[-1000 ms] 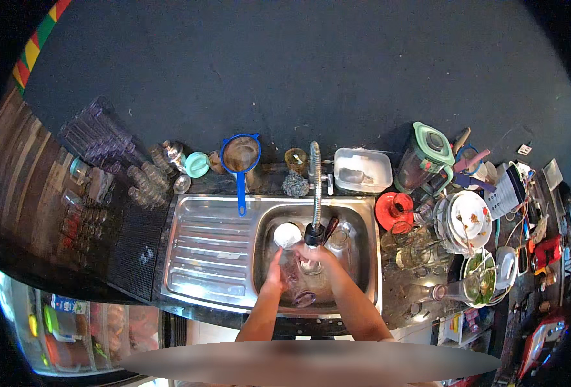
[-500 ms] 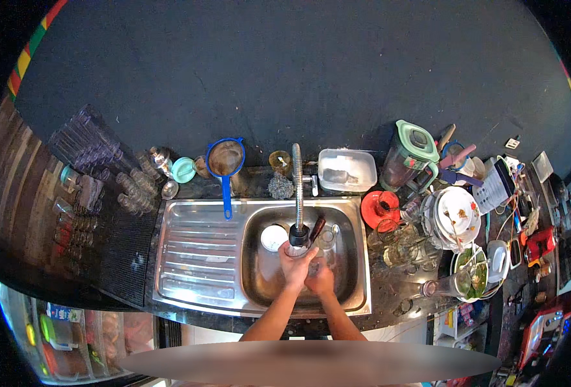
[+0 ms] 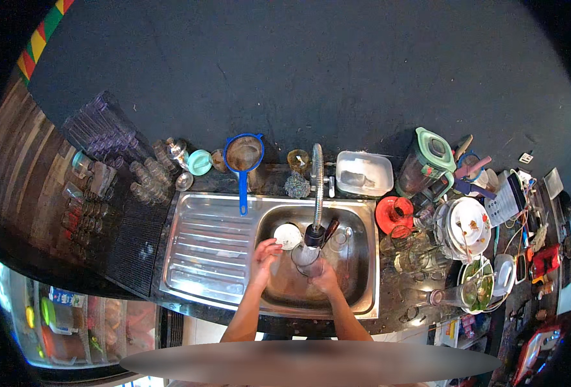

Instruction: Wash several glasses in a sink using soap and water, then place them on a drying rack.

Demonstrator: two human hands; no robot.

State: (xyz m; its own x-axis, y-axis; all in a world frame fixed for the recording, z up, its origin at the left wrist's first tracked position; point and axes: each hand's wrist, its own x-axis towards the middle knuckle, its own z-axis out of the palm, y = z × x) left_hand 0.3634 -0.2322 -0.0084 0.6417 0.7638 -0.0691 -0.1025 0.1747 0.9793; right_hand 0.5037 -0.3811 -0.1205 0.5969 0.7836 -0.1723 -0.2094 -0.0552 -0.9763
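Under the black spray head (image 3: 314, 236) of the tap, my right hand (image 3: 324, 277) grips a clear drinking glass (image 3: 305, 257) by its lower side. Its mouth is tilted up toward the spout, and whitish water seems to run into it. My left hand (image 3: 265, 261) is off the glass, over the sink's left edge, with its fingers apart and nothing in them. In the steel sink (image 3: 356, 290), a small white round dish (image 3: 288, 236) lies behind my left hand. A dark-handled utensil (image 3: 330, 232) and another clear glass item (image 3: 341, 240) are right of the spray head.
A ribbed drainboard (image 3: 211, 251) adjoins the sink on the left. Behind stand a blue strainer (image 3: 244, 153), a scouring pad (image 3: 297, 185) and a plastic tub (image 3: 365, 173). Glassware (image 3: 414, 253), stacked plates (image 3: 467, 222) and a blender jug (image 3: 427, 164) crowd the right.
My left hand has come away from under the spout and moved left, its fingers opening. My right hand now holds the glass beneath the tap. The whole view has shifted slightly.
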